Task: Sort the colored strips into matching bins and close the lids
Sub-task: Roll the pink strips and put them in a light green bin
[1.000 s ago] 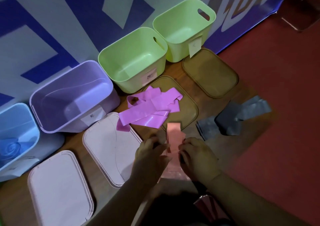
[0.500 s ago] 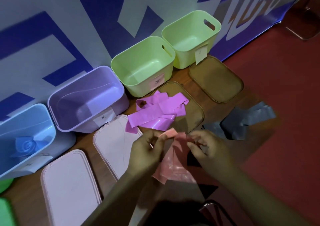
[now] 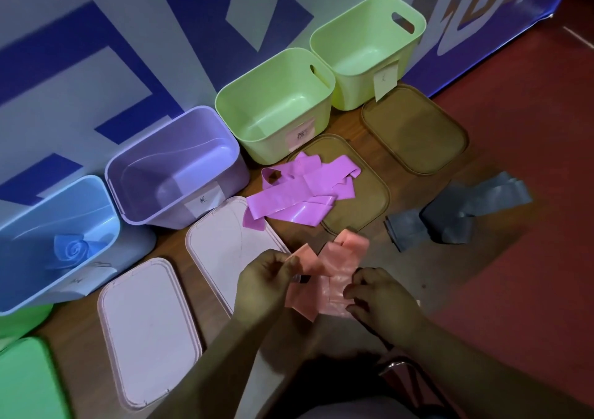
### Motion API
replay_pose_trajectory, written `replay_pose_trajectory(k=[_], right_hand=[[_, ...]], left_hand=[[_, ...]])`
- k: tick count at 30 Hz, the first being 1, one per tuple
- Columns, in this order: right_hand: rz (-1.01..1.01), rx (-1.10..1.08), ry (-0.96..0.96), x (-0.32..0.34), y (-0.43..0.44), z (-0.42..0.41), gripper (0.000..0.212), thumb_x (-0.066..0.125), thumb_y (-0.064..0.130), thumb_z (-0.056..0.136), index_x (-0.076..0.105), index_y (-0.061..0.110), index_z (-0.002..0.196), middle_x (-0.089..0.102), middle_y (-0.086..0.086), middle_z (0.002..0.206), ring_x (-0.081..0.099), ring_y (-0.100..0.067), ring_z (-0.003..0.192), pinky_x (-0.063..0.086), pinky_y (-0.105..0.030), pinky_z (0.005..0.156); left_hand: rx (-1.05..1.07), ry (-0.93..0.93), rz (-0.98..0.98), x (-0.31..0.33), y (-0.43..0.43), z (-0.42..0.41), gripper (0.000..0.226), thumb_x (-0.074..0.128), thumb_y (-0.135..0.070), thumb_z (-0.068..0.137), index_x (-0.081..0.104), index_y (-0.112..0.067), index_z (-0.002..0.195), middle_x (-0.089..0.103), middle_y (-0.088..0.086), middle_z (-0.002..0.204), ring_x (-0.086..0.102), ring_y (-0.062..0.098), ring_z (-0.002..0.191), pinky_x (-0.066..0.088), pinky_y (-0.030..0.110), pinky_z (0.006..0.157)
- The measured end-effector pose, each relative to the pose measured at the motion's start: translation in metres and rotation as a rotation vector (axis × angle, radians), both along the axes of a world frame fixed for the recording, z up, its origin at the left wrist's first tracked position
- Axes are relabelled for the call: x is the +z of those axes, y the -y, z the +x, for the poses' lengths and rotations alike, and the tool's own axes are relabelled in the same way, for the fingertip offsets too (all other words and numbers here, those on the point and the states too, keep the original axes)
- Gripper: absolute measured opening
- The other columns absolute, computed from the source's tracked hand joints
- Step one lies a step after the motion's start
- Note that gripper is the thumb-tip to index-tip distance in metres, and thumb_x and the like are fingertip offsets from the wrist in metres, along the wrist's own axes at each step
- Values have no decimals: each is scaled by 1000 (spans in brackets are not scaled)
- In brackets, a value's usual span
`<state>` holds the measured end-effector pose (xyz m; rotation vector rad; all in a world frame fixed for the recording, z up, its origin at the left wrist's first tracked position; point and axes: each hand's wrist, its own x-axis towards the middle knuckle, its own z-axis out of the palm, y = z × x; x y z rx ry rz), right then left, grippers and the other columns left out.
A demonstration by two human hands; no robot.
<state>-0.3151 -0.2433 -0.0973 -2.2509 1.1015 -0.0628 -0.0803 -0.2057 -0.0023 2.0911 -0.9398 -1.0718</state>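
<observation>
Labels first: each bin wears a small paper tag w/ a handwritten mark. The tag on the blue bin, the one on the purple bin, the one on the near green bin and the loose slip hanging off the far green bin are all too small and blurred to read. The backdrop banner shows big blue-and-white letter shapes, cropped, so no word can be made out. Now the action: a salmon-pink strip sits right between both hands, crumpled and folded. The left hand pinches its upper-left end btwn thumb and fingertips. The right hand, fingers curled, grips the lower-right part, and a free end pokes up toward 1 o'clock. From the hands, a magenta strip pile lies at 12 o'clock, spread across a brown lid and touching the corner of a pink lid. Grey strips lie at 2 o'clock, apart from the hands. A second brown lid sits at 1 o'clock, just in front of the far green bin. A second pink lid is at 9 o'clock. A rolled blue strip lies inside the blue bin, at 9–10 o'clock. A green lid shows at 8 o'clock, at the frame edge.
</observation>
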Motion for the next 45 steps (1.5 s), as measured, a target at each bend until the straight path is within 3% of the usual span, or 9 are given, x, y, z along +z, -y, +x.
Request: replay_pose_trajectory(k=[7, 10, 16, 21, 27, 32, 36, 40, 45], right_hand=[[-119, -54, 51, -3, -2, 1, 5, 70, 26, 75, 72, 30, 75, 60, 8, 84, 56, -17, 76, 50, -28, 60], [-141, -56, 58, 1, -4, 6, 12, 61, 25, 79, 69, 26, 70, 62, 7, 84, 53, -16, 74, 49, -28, 61], [-148, -160, 223, 50, 14, 13, 4, 69, 25, 83, 72, 22, 83, 68, 9, 95, 59, -12, 87, 49, -26, 79], [-67, -169, 191, 79, 26, 17, 10, 65, 36, 89, 68, 28, 85, 65, 14, 88, 57, -2, 82, 42, -18, 69], [47, -187, 269, 126, 16, 33, 3, 69, 28, 88, 71, 28, 85, 67, 14, 84, 61, -2, 80, 43, -14, 66], [-33, -141, 322, 167, -1, 57, 11, 61, 40, 83, 68, 32, 84, 66, 19, 78, 64, -3, 79, 50, -26, 71], [-50, -60, 358, 198, -19, 77, 7, 63, 34, 88, 67, 29, 84, 67, 16, 77, 64, -6, 75, 52, -30, 69], [-43, -30, 372, 216, -39, 100, 5, 66, 29, 88, 68, 28, 84, 69, 12, 78, 65, -9, 75, 52, -33, 70], [-44, -6, 369, 231, -64, 122, 8, 69, 20, 88, 71, 27, 82, 69, 16, 80, 64, -5, 77, 47, -17, 68]], left_hand=[[96, -64, -58, 7, 1, 0, 17, 65, -17, 94, 70, -13, 78, 75, -5, 72, 69, 6, 69, 49, 15, 68], [150, -80, -85, 7, 2, 4, 16, 67, -21, 93, 71, -13, 79, 75, -2, 76, 70, 12, 75, 52, 26, 75], [193, -120, -186, 21, 6, 10, 19, 70, -25, 91, 70, -11, 79, 75, 0, 78, 70, 11, 77, 53, 30, 79], [231, -178, -240, 35, 6, 12, 18, 68, -23, 92, 70, -9, 80, 75, 2, 76, 69, 11, 73, 52, 26, 77], [209, -90, -325, 54, -15, 30, 14, 68, -22, 91, 69, -18, 78, 73, -3, 76, 65, 8, 72, 50, 24, 73], [162, -35, -392, 80, -39, 44, 17, 69, -29, 89, 67, -20, 75, 71, -1, 75, 63, 11, 70, 49, 24, 70], [134, -44, -417, 95, -63, 59, 16, 69, -18, 91, 68, -15, 75, 72, -5, 74, 64, 6, 69, 49, 15, 67], [56, -34, -368, 101, -88, 78, 15, 70, -22, 90, 68, -18, 76, 72, -1, 75, 65, 12, 71, 48, 18, 65], [40, -153, -402, 109, -117, 90, 18, 67, -4, 90, 64, -21, 95, 62, -5, 63, 59, 9, 62, 46, 16, 62]])
